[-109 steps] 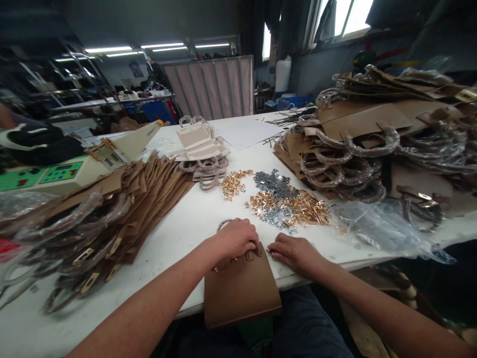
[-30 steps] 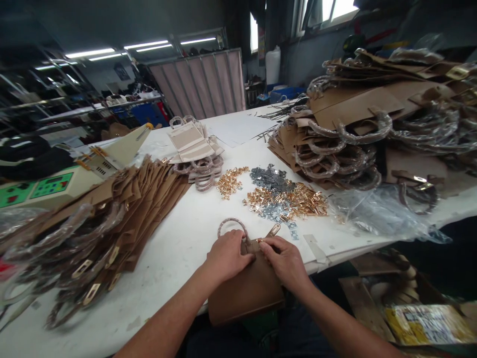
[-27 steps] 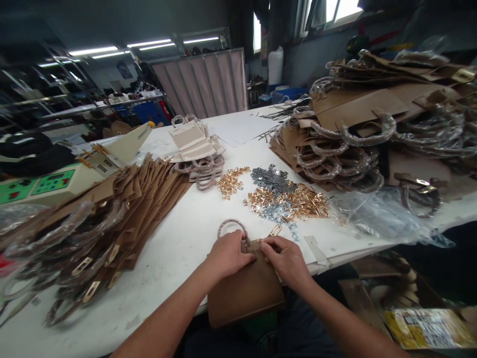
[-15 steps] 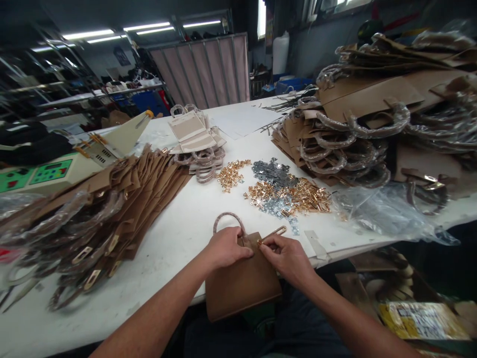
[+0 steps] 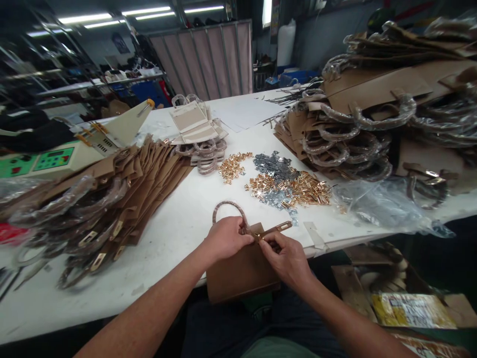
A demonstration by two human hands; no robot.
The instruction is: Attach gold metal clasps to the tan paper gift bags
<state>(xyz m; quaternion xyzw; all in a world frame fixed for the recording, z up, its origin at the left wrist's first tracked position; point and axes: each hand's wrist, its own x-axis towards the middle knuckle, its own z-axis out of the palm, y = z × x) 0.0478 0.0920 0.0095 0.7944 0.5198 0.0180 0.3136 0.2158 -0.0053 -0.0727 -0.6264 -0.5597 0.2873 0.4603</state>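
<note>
A brown handbag panel (image 5: 238, 278) with a plastic-wrapped loop handle (image 5: 225, 205) lies over the table's front edge. My left hand (image 5: 228, 239) grips its upper part beside the handle's base, thumb on the panel. My right hand (image 5: 285, 253) pinches a small gold metal fitting (image 5: 257, 237) against the panel near the left fingertips. A brown strap with a gold-framed slot (image 5: 285, 226) sticks out above my right fingers. Beyond the hands lie heaps of gold fittings (image 5: 309, 190) and grey metal plates (image 5: 274, 166).
Stacked brown panels with wrapped handles (image 5: 149, 174) lie at left, with a taller pile (image 5: 343, 109) at right. Pale panels (image 5: 192, 122) stand farther back. A machine with green control panels (image 5: 54, 158) is at far left. Clear plastic bags (image 5: 387, 204) lie at right.
The view has tilted slightly downward. Both hands stay at the panel's top edge, with the left fingertips now nearer the gold fitting. The slotted strap has turned, its gold-framed face showing more.
</note>
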